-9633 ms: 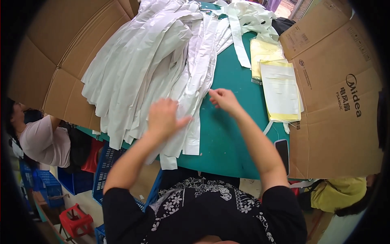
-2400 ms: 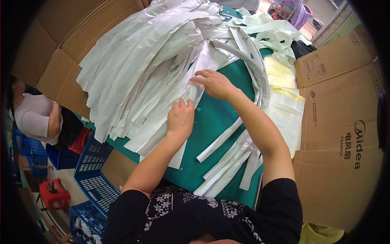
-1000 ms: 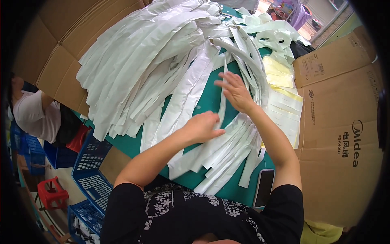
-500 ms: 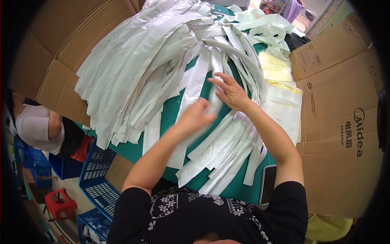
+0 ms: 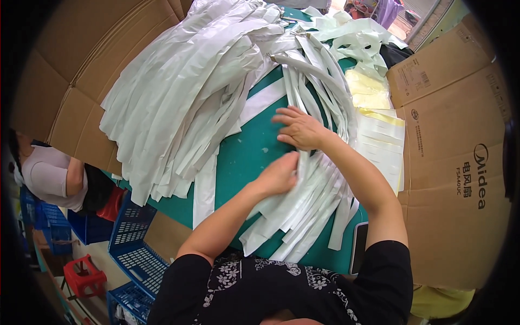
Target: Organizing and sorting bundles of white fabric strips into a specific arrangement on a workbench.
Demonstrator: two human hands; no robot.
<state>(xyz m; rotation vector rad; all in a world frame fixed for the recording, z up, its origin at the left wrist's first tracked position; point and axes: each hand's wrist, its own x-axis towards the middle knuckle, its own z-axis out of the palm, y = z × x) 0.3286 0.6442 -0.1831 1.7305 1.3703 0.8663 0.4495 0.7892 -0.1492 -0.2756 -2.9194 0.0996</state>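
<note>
Long white plastic strips lie across the green table in two groups, a large pile (image 5: 179, 103) on the left and a narrower bundle (image 5: 306, 203) running down the right. At the left edge of that bundle, my left hand (image 5: 279, 174) is closed, its fingers around a white plastic strip that is mostly hidden by the hand. Just above it, my right hand (image 5: 301, 130) rests over the strips with its fingers stretched out to the left, slightly blurred. One single strip (image 5: 264, 100) slants from the large pile toward the bundle's top.
Cardboard (image 5: 449, 157) walls the right side and more cardboard (image 5: 81, 81) the left. A phone (image 5: 358, 246) lies by my right elbow. Yellow-edged white sheets (image 5: 382, 146) lie right of the bundle. Blue crates (image 5: 132, 244), a red stool (image 5: 85, 276) and another person (image 5: 51, 170) are at left.
Both hands have moved down and my left hand has gone right, to the bundle. The loose strips that lay across the middle have shifted to the right, baring more green table.
</note>
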